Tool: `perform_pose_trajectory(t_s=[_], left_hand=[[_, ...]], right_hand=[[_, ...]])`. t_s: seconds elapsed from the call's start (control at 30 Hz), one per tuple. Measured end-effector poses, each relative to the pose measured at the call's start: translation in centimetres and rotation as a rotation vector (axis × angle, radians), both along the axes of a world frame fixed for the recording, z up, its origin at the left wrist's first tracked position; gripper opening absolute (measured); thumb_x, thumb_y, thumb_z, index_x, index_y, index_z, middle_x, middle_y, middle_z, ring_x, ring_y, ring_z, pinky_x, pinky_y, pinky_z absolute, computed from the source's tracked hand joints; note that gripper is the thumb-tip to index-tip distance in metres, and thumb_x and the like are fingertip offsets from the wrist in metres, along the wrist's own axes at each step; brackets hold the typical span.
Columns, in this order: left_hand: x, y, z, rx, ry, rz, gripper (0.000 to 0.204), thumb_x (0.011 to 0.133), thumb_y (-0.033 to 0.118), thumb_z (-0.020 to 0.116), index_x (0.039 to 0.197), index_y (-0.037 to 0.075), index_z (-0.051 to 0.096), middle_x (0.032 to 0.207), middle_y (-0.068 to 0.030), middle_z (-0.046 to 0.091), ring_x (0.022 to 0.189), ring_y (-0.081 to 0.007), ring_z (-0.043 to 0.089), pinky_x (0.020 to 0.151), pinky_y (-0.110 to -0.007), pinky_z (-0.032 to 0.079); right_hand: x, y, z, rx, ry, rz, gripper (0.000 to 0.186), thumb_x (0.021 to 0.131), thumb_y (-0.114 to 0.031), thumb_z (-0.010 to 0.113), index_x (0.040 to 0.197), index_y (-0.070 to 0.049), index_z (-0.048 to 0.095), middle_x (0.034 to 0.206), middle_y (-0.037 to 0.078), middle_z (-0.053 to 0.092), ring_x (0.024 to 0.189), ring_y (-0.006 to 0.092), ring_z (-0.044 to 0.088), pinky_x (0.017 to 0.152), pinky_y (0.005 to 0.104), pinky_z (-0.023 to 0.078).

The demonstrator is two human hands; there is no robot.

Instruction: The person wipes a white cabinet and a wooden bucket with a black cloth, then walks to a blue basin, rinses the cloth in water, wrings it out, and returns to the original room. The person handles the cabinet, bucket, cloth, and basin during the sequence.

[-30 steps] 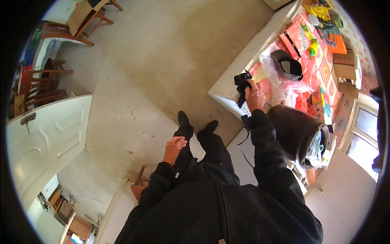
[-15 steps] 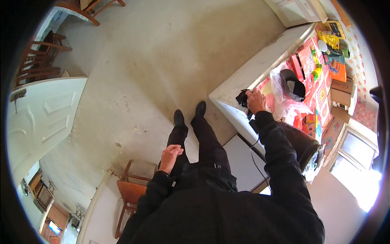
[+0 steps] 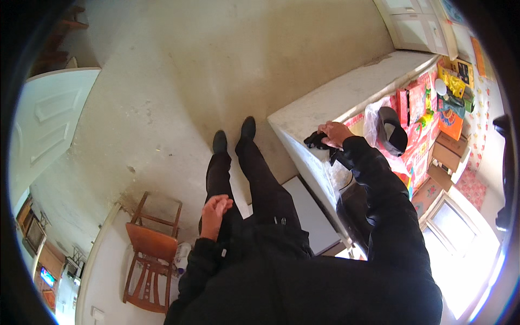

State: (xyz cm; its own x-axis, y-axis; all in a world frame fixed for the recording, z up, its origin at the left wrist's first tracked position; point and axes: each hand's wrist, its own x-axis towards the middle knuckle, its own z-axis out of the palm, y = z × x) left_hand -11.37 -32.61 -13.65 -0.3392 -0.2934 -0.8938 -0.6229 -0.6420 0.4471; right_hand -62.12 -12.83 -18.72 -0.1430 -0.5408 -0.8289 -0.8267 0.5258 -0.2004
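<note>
My right hand [image 3: 335, 133] rests at the near corner of a white counter [image 3: 346, 95] and grips a small black object [image 3: 315, 141], cloth or strap, too small to tell. My left hand [image 3: 215, 208] hangs by my left thigh, fingers loosely curled, holding nothing. I wear black sleeves, black trousers and black shoes [image 3: 234, 135], standing on a pale concrete floor.
A black cap [image 3: 394, 135] and a clear plastic bag [image 3: 374, 119] lie on a bright patterned cloth [image 3: 417, 141] on the counter. Cardboard boxes [image 3: 447, 154] sit at right. A wooden chair [image 3: 151, 249] stands behind me at left, a white door [image 3: 46, 124] further left, a white box [image 3: 311, 214] by the counter.
The view has swung so the counter sits further right. My right hand stays on the black object at the counter corner; my left hand has dropped lower beside my thigh.
</note>
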Motion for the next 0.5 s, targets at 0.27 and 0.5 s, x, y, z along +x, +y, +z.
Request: perform_pose_trajectory(t_s=[0.27,0.5], left_hand=[[-0.9,2.6,-0.4,0.057,-0.128,0.179,0.028,0.112,0.018,0.060,0.128,-0.003,0.068,0.116,-0.0131,0.079,0.106,-0.0183,0.075,0.097,-0.031,0.058],[0.2,4.4,-1.4,0.079,-0.149,0.190,0.031,0.112,0.022,0.059,0.131,0.000,0.069,0.119,-0.0126,0.079,0.107,-0.0189,0.075,0.096,-0.032,0.056]], right_hand=[[-7.8,-2.2,-9.5,0.016,0.061,-0.020,0.042,0.084,-0.023,0.074,0.125,-0.018,0.074,0.121,0.014,0.076,0.120,0.0356,0.070,0.102,0.0468,0.056],[-6.7,-0.2,-15.3,0.234,-0.024,0.157,0.038,0.087,-0.027,0.076,0.123,-0.015,0.075,0.121,0.017,0.076,0.121,0.0376,0.069,0.104,0.0474,0.055]])
